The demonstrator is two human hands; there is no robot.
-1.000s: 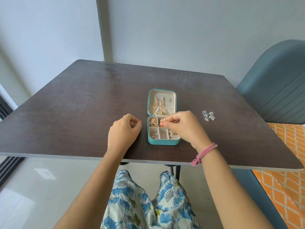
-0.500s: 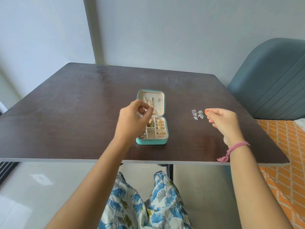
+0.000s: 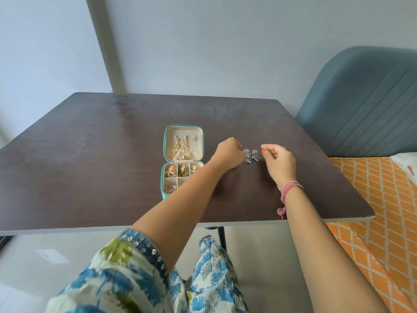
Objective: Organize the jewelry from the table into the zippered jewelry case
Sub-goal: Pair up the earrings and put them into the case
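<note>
Hands have been brought to the silver earrings point(image 3: 251, 155), left hand point(image 3: 229, 154) pinching one, right hand point(image 3: 279, 162) curled just beside, drops pointing toward the person.

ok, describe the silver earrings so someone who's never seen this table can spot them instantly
Start at the dark wooden table and find the open teal jewelry case near its middle. Just right of the case, between the left hand and right hand, lie the silver earrings. They are the only loose jewelry on the bare wood, and silver-grey where the case's pieces are mostly gold.
</note>
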